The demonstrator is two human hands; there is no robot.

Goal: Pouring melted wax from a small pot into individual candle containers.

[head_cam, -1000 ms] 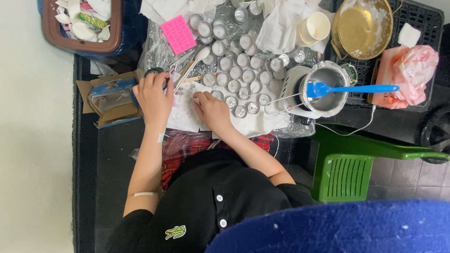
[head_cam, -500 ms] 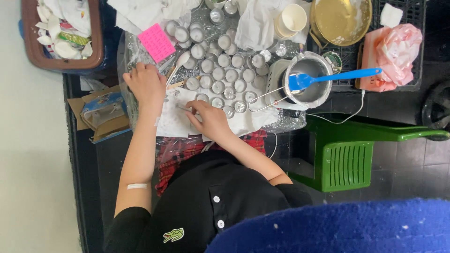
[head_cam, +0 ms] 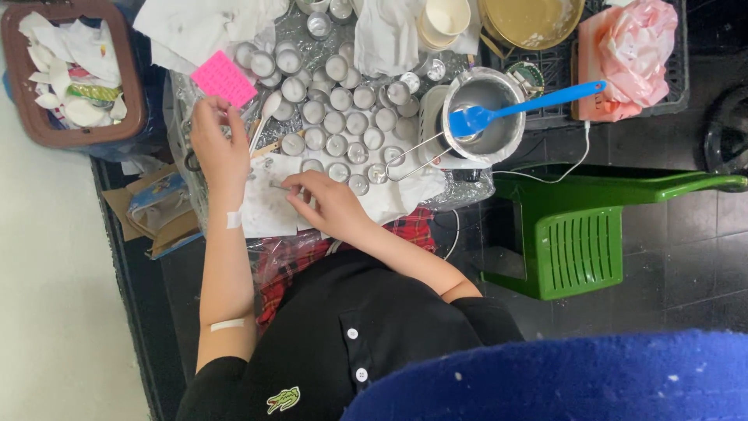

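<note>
Pinching a wick over tealight cups

Right hand (head_cam: 331, 204) rests on the white paper sheet (head_cam: 265, 210), fingers together on a thin wick (head_cam: 282, 186), just below the cluster of small round tealight cups (head_cam: 336, 121). Left hand (head_cam: 218, 148) hovers left of the cups, fingers loosely curled, grip unclear. Pink silicone mould (head_cam: 224, 79) sits above it. Right of the cups: metal melting pot (head_cam: 483, 117) with blue spatula (head_cam: 520, 105).

A single head-worn camera is looking almost straight down from above the person, sitting fairly high over the work. It is taking in the cluttered table (head_cam: 273, 210) at the frame's top and dark floor beside it.
</note>
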